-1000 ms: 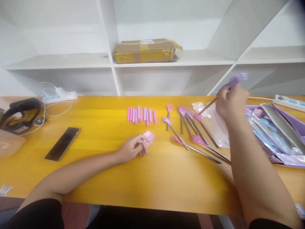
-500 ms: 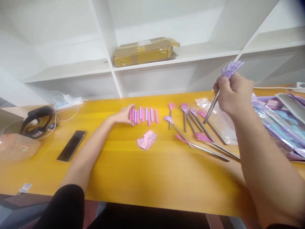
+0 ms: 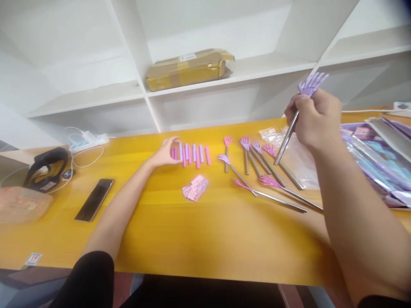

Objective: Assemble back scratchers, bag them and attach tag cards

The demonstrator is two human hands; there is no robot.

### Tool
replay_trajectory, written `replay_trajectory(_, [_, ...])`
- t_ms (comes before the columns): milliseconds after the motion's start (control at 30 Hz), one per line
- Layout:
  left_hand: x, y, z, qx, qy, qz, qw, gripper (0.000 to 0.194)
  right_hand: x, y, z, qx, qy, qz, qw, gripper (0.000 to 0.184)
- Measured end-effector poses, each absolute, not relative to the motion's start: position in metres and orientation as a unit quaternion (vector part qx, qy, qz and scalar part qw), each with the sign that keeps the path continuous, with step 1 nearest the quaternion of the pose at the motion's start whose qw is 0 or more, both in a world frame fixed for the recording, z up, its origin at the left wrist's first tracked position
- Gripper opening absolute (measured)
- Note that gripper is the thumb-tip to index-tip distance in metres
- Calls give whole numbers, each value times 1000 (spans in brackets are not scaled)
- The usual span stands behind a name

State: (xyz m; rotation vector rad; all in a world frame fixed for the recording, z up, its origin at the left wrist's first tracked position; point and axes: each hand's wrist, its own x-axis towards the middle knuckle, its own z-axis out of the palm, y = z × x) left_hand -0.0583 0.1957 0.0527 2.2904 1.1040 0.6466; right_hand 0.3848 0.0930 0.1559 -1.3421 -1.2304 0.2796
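Observation:
My right hand [image 3: 316, 122] is closed around a back scratcher [image 3: 290, 132] with a purple claw-shaped head and a metal rod, raised over the table's right side. The rod slants down to the left, its lower end bare. At the row's left end, my left hand [image 3: 165, 153] pinches a purple tube [image 3: 180, 151] between thumb and fingers, slightly above the others. Beside it lie several short pink and purple tubes [image 3: 197, 156]. More back scratchers [image 3: 247, 160] with pink or purple heads lie between my hands.
Small pink printed cards [image 3: 195, 188] lie in front of the tubes. A clear plastic bag [image 3: 303, 171] and a box of packaged items [image 3: 382, 158] are at right. At left are a phone [image 3: 94, 200], a black headset [image 3: 48, 169] and a power strip [image 3: 90, 141]. A cardboard box [image 3: 189, 70] sits on the shelf.
My left hand has taken hold of the purple tube and lifted it slightly from the row. My right hand still holds the back scratcher, its head turned a little. The view has shifted slightly.

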Motion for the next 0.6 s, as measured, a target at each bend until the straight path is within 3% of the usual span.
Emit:
replay_trajectory(67, [-54, 188, 71, 816, 348, 313, 339, 115, 379, 93, 160, -554, -484, 188, 651, 14])
replay_trajectory(167, [-42, 161, 96, 679, 268, 399, 555, 89, 370, 91, 163, -511, -449, 278, 678, 7])
replay_trajectory(267, [-25, 118, 98, 529, 302, 360, 707, 57, 358, 88, 159, -488, -462, 342, 657, 8])
replay_trajectory(333, [-16, 90, 85, 502, 351, 321, 722, 43, 347, 85, 152, -481, -477, 373, 634, 14])
replay_trajectory(600, [-11, 26, 15, 587, 333, 365, 641, 59, 289, 77, 128, -450, -498, 472, 571, 36])
